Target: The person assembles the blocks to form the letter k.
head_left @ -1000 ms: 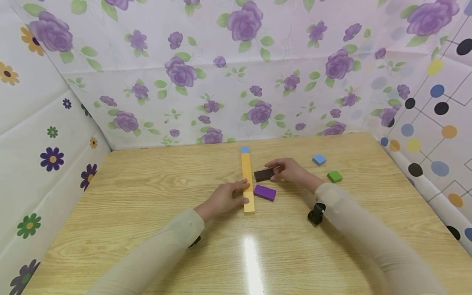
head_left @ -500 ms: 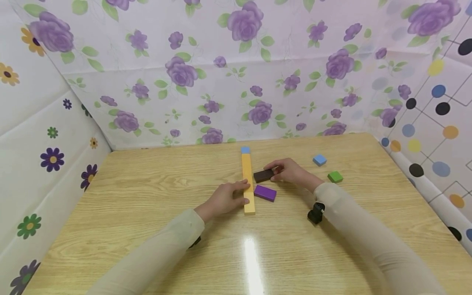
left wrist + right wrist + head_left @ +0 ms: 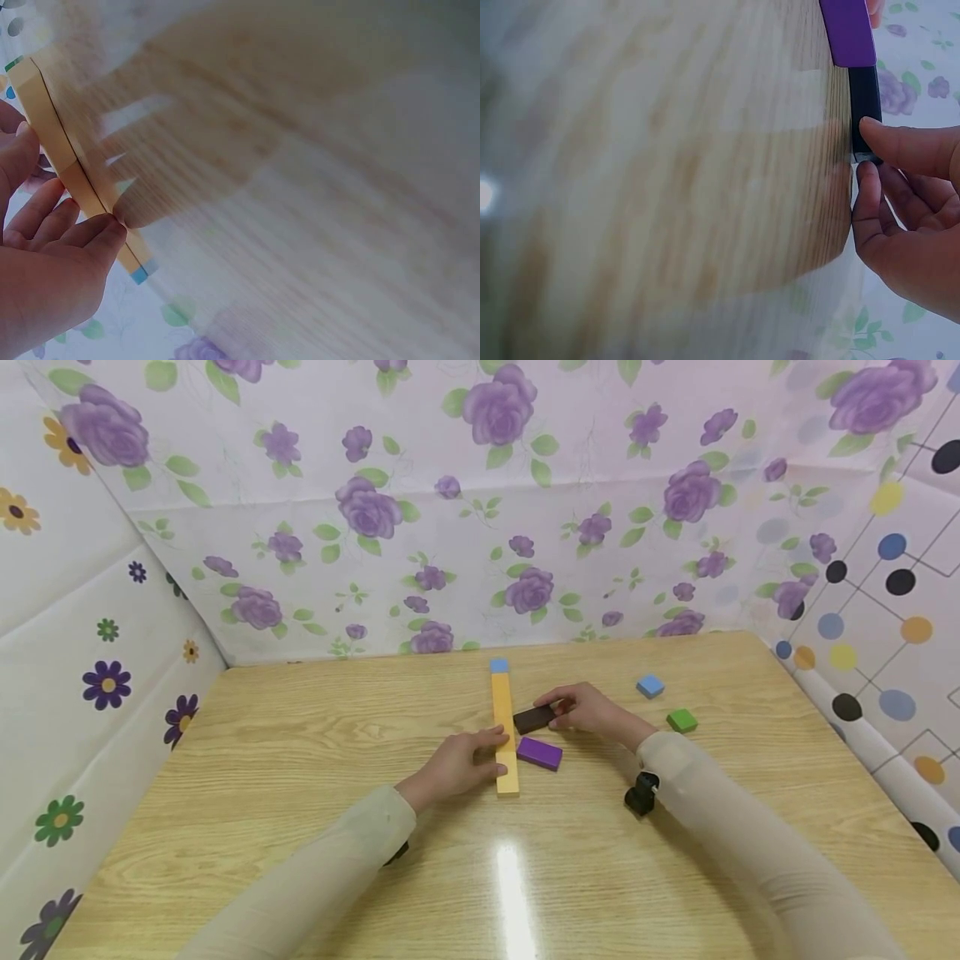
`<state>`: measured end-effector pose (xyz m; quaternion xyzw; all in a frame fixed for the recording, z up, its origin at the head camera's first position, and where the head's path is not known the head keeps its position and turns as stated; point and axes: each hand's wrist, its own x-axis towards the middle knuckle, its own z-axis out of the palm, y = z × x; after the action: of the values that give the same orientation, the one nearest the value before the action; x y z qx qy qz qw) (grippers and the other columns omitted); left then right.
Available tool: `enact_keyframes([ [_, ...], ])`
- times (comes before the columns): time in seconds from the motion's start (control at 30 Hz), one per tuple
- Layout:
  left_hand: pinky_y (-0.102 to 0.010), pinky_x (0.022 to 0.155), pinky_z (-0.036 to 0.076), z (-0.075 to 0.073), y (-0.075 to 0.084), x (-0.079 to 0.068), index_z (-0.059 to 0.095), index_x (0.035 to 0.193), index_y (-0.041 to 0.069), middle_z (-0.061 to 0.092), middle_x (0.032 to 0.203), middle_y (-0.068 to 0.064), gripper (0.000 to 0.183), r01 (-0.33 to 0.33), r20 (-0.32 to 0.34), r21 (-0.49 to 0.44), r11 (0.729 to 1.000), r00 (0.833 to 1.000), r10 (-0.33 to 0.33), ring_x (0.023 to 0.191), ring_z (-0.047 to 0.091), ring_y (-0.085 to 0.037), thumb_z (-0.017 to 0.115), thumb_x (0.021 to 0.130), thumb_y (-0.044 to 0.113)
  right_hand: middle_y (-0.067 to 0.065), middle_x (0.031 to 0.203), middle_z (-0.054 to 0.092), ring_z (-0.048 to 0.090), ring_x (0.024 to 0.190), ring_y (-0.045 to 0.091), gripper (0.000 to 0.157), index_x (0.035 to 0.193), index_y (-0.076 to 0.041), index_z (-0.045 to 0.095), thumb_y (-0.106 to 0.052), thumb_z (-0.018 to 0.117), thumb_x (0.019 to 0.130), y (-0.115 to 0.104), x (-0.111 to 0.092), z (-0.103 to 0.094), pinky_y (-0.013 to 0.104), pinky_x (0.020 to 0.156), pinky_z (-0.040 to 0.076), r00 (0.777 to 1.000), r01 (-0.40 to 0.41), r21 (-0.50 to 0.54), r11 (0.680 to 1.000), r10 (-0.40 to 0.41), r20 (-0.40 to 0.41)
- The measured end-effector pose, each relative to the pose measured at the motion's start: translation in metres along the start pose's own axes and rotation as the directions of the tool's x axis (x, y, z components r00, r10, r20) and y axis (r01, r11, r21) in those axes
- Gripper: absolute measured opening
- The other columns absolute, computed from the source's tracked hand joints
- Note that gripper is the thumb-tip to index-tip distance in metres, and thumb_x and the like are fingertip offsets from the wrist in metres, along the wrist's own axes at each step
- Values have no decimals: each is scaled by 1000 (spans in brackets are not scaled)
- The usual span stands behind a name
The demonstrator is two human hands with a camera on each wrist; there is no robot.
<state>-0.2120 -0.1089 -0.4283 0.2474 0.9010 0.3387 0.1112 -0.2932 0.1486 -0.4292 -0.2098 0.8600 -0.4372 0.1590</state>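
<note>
Take the dark block as the centre of the clock, with twelve at the back of the surface [image 3: 300,718].

At eight o'clock, the left hand [image 3: 452,763] rests its fingertips and thumb on the orange strip [image 3: 502,697]. Its fingers are spread wide and lightly bent, touching the strip rather than gripping it. The strip lies at nine o'clock and runs roughly from twelve to six, blue at the far end, orange along the middle, paler yellow at the near end.

At the centre, the dark block [image 3: 531,720] lies beside the strip, its inner end aimed at the strip's right edge; I cannot tell whether the two touch. The purple block [image 3: 540,754] lies at six, its inner end also at or just beside the strip.

At three, the right hand [image 3: 591,708] holds the dark block's outer end, its fingers narrowed to a pinch.

Farther out, a blue block [image 3: 650,686] lies between two and three, and a green block [image 3: 682,720] at three; no hand touches either.

The step in hand looks like fitting the dark block against the strip. The next move seems to call for a small nudge towards nine while the left fingers steady the strip, without knocking the purple block.

I can read no brand, label or writing anywhere; the backdrop cloth [image 3: 420,443] carries only printed flowers.
</note>
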Motion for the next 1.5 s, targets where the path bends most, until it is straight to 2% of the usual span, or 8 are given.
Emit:
enact_keyframes([
  [0.9, -40, 114, 28, -1, 1, 0, 53, 138, 8, 40, 149, -4, 52, 16, 9, -1, 1000, 1000, -16, 138, 34, -25, 68, 91, 24, 17, 113, 64, 58, 94, 25, 39, 123, -6, 66, 3, 69, 85, 0, 1, -2, 27, 71, 46, 1000, -18, 0, 1000, 18, 13],
  [1.23, -40, 113, 29, 1, -1, 1, 53, 138, 9, 40, 149, -3, 52, 17, 10, 15, 1000, 1000, -17, 138, 35, -25, 68, 91, 25, 16, 117, 64, 60, 99, 25, 44, 127, -6, 63, 0, 71, 84, 4, -1, -2, 29, 77, 48, 1000, -27, 28, 999, 27, 14],
  [1.5, -41, 113, 29, 0, 0, 0, 53, 137, 5, 41, 149, -7, 51, -6, -3, -4, 1000, 1000, 6, 138, 36, -27, 68, 91, 22, 11, 125, 61, 58, 107, 26, 46, 132, -8, 59, -9, 71, 87, 8, -4, -11, 37, 87, 52, 999, -29, -8, 1000, 28, -17],
])
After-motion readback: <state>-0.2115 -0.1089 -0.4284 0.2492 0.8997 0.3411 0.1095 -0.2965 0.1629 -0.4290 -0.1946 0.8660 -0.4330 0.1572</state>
